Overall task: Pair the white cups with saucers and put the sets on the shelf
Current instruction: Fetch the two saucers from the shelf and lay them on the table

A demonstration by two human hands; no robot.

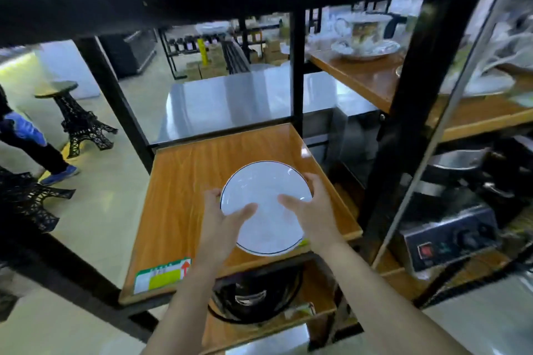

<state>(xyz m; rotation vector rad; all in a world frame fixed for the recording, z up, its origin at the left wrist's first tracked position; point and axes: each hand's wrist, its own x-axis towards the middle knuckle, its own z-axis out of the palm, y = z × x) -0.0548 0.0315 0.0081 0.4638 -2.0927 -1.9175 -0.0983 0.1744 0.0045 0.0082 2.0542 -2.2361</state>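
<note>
A white saucer [266,190] with a thin dark rim is held over the wooden shelf board [184,179], near its front right part. My left hand [223,220] grips its left edge, thumb lying on top. My right hand [307,209] grips the right edge, thumb on top and fingers curled around the rim. Whether the saucer rests on the board or hovers just above it cannot be told. No white cup shows on this shelf.
Black metal posts [297,66] frame the shelf. A green and yellow label [163,275] sits at the board's front left corner. A dark round pot [253,294] lies on the shelf below. A decorated cup and saucer [364,40] stand on the right-hand shelf. A steel appliance [450,235] stands lower right. A person's legs [31,144] are at left.
</note>
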